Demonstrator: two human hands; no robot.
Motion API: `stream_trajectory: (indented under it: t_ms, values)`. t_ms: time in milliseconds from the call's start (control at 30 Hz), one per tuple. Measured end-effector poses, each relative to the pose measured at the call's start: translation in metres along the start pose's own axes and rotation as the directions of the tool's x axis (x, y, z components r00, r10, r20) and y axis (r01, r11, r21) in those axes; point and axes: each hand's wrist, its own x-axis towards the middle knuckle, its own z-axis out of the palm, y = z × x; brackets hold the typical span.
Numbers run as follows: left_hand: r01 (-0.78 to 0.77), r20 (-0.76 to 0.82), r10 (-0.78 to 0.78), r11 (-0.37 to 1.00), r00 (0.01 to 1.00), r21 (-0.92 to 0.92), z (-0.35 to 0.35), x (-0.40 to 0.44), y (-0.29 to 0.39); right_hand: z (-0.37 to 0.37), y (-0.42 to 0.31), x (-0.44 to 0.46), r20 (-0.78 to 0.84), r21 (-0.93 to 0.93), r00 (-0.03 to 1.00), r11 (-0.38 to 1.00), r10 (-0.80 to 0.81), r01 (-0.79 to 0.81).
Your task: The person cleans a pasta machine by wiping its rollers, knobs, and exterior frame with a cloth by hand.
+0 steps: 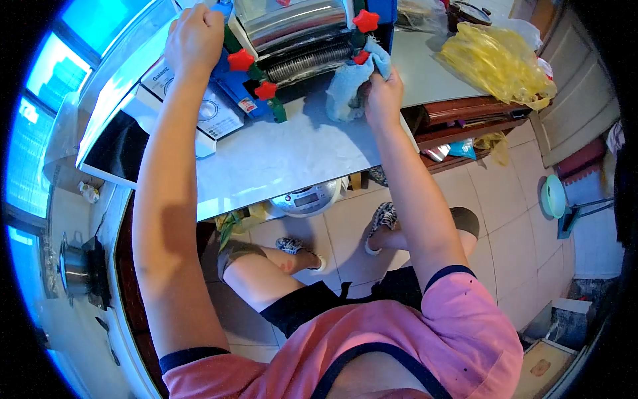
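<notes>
- 12 o'clock, nearest, just inside the hub: rice cooker [306, 199] down below the tabletop edge; judged tucked there to leave the working surface to other things.
- 12 o'clock, above it: pale tabletop [292, 156], glossy. Its near strip lies between body and machine, so both arms reach out over it.
- 1 o'clock: right hand [384, 100], fingers drawn in narrow, holding a light blue cloth [344, 92]. Cloth bunched and hanging loose below, its upper part up by the star knob at the machine's right side. Bunching probably gives the fingers a thicker pad in that cramped corner.
- 12 o'clock: blue-framed machine, ribbed roller [309, 63] lower, smooth metal cylinder [292, 30] beyond. Red star knobs [240, 60] sit out at the sides, likely for easy reach. Set square to the body, within both arms' span.
- 11 o'clock: left hand [195, 40] at the frame's far left, fingers curled over, tips hidden; cannot tell whether they grip anything. Placement suggests bracing opposite the cloth.
- 10 o'clock: white Galanz appliance [207, 110] close beside the frame, dial facing up in view.
- 2 o'clock, far: crumpled yellow plastic bag [492, 63] on the table's right end, apart from the cloth; seemingly kept out of the arms' way.
</notes>
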Motion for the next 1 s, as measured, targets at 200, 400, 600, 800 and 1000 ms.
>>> stream_trajectory:
  t_ms: [200, 400, 600, 800, 1000]
  values:
    - [-0.011, -0.010, 0.010, 1.000, 1.000, -0.026, -0.002, -0.002, 0.003, 0.013, -0.011, -0.003, 0.059, -0.286, 0.992, 0.950, -0.113, 0.125]
    - [0.014, 0.035, -0.015, 1.000, 0.999, 0.009, -0.002, 0.000, 0.002, 0.003, -0.002, 0.006, -0.053, -0.167, 0.998, 0.985, 0.030, -0.038]
    - [0.000, 0.019, 0.000, 1.000, 1.000, -0.008, -0.002, -0.001, 0.002, 0.003, -0.005, -0.003, 0.020, -0.145, 1.000, 0.989, -0.005, 0.008]
    - [-0.002, 0.042, 0.002, 1.000, 0.999, -0.007, -0.004, -0.001, 0.002, 0.011, -0.013, 0.001, -0.067, -0.231, 0.998, 0.973, 0.008, -0.024]
    - [0.004, 0.033, -0.003, 1.000, 0.999, -0.011, -0.005, -0.002, 0.004, 0.003, 0.007, 0.002, -0.032, -0.119, 0.993, 0.987, -0.112, 0.107]
